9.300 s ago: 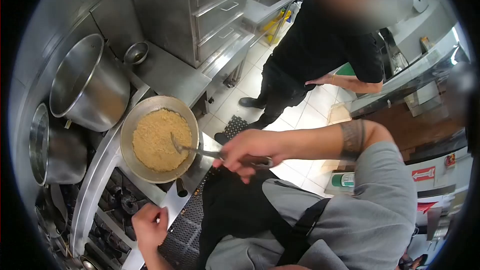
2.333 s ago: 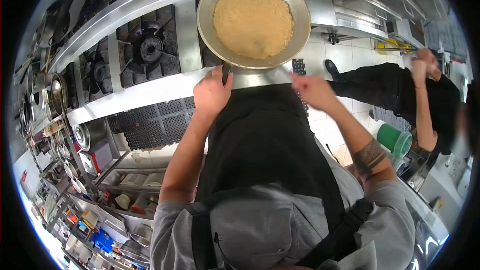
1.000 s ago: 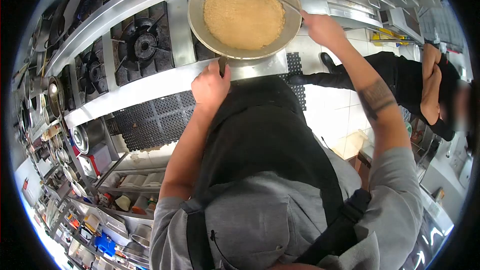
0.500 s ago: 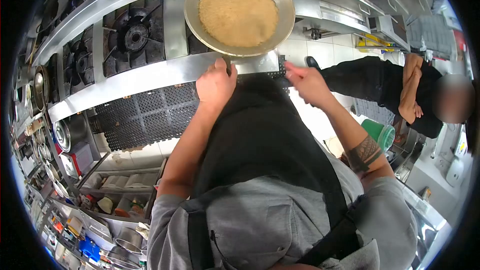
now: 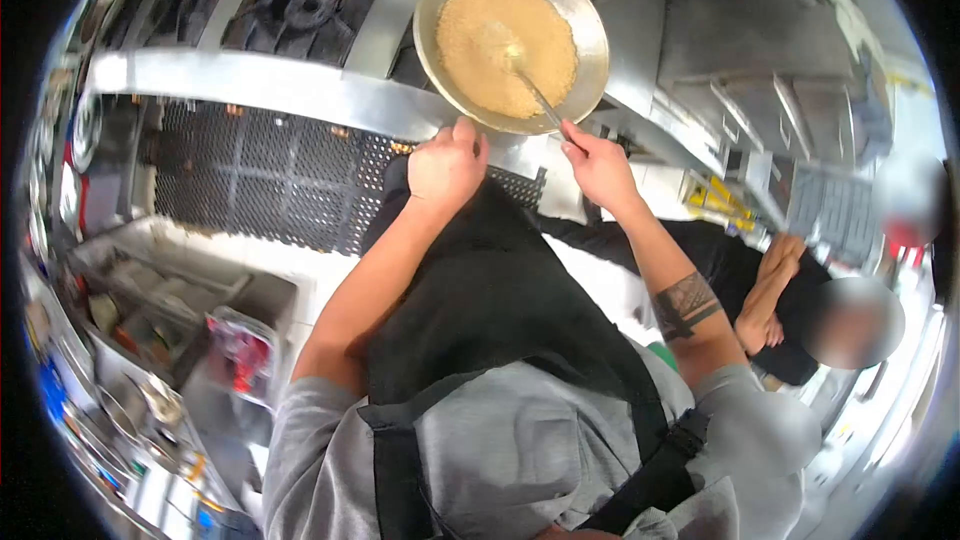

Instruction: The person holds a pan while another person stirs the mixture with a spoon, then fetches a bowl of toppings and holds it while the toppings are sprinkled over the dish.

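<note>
A wide metal pan (image 5: pixel 428 50) sits at the front of the stove, holding a layer of pale tan, grainy food (image 5: pixel 500 25). My right hand (image 5: pixel 600 165) is closed on the handle of a long metal spoon (image 5: pixel 540 100), which slants over the near rim. The spoon's head rests in the food and is partly covered by it. Just below the pan's near left edge, my left hand (image 5: pixel 448 162) is closed with the thumb raised. What its fingers wrap around is hidden from this view.
Left of the pan is a black burner grate (image 5: pixel 310 2). A steel counter with drawers (image 5: pixel 750 120) stands to the right. A co-worker with crossed arms (image 5: pixel 775 285) stands at my right. Black perforated matting (image 5: pixel 270 170) covers the floor, with a container unit (image 5: pixel 180 290) behind it.
My right hand, empty and blurred before, now holds the spoon, its head in the food. My left hand stays closed near the pan's rim. The whole view has shifted and turned.
</note>
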### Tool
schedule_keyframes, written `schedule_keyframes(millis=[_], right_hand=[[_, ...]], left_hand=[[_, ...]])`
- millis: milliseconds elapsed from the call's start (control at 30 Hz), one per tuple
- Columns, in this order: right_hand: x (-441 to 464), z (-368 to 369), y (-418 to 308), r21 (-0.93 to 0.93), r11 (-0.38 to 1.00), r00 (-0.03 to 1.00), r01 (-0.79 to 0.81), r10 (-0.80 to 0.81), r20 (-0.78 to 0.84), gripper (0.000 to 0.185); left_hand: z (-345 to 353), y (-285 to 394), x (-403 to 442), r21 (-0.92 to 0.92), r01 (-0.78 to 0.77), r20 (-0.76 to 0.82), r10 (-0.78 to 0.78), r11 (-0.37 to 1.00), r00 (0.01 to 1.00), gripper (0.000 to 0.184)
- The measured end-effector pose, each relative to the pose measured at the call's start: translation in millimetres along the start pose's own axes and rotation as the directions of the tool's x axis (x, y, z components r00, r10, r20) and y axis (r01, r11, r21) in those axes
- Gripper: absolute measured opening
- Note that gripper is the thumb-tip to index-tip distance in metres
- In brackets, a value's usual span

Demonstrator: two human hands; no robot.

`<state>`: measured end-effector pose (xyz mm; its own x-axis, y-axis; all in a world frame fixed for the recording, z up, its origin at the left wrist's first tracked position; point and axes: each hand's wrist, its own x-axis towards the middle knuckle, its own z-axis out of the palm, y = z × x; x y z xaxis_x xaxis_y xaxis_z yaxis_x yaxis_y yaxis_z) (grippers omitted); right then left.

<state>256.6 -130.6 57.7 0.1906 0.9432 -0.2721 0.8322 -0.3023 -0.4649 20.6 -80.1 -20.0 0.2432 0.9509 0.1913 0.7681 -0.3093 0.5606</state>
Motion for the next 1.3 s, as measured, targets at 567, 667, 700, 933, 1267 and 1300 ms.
schedule_keyframes(millis=[567,667,700,933,1267,1300], right_hand=[[-12.7,44.7,48.6,0.509,0.807,0.95,-0.299,0.303,0.079,0.026],[-17.2,43.3,38.6,0.58,0.727,0.918,-0.368,0.384,0.101,0.029],[-17.2,44.3,28.5,0.598,0.676,0.884,-0.43,0.45,0.125,0.03],[10.1,70.0,-81.8,0.665,0.617,0.874,-0.422,0.472,0.116,0.043],[26.1,88.2,-133.2,0.393,0.857,0.92,-0.334,0.387,-0.063,0.028],[27.5,89.0,-134.3,0.406,0.85,0.917,-0.337,0.394,-0.066,0.026]], left_hand=[[65.4,-5.9,-111.3,-0.593,0.2,-0.156,-0.355,0.78,0.922,0.054],[113.9,-63.8,-144.8,-0.548,0.565,0.129,-0.605,0.617,0.785,0.03],[126.6,-88.7,-147.7,-0.566,0.586,0.104,-0.655,0.581,0.749,0.033],[130.8,-230.7,-70.2,-0.535,0.619,-0.139,-0.783,0.575,0.607,0.055],[111.2,-310.2,-24.9,-0.239,0.552,0.11,-0.542,0.799,0.833,0.034],[111.2,-312.3,-22.9,-0.227,0.545,0.139,-0.527,0.807,0.839,0.033]])
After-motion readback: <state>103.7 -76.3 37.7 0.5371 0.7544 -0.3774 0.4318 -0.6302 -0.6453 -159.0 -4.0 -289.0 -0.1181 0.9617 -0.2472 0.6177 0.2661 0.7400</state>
